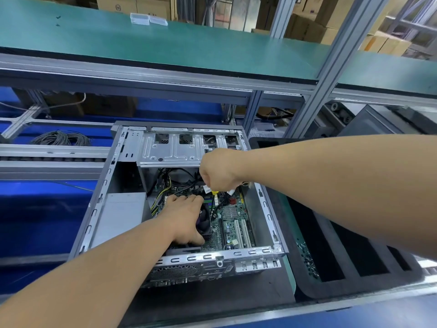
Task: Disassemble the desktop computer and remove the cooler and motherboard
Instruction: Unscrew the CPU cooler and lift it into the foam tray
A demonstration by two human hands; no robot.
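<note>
On the blue surface at far left lies a coil of grey cable (62, 138). The open desktop computer (99, 200) lies on its side on the tabletop, its long axis running near to far. Inside it, the left hand (186, 216) rests with fingers spread over the dark cooler (203, 224), covering most of it. Just right and slightly farther, the right hand (218, 170) grips a yellow-handled screwdriver (214, 197), its shaft angled down toward the cooler's right edge. The green motherboard (233, 224) is seated beneath and right of the cooler. A black foam tray (293, 223) sits right of the case, holding loose screws (308, 260).
</note>
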